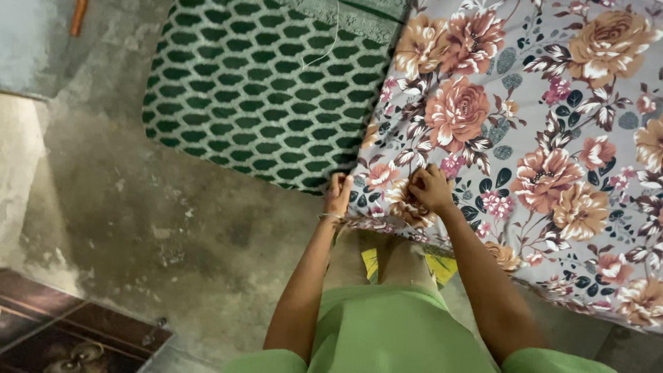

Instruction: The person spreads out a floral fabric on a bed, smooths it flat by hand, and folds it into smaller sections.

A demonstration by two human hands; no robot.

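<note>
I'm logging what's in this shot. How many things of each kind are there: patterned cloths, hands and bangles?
Floral sheet: 1
Green patterned mat: 1
Hands, left hand and right hand, both gripping the sheet's corner: 2
Bangle: 1
Total: 5

Open concrete floor point(173, 228) was left bare to the left of the left hand point(338, 195). Passage to the right was blocked by the floral-sheeted mattress point(552, 138), its near corner gripped by both hands. Ahead, the way was closed by a green patterned mattress point(262, 83); the near left corner was occupied by a dark wooden panel point(62, 324).
</note>
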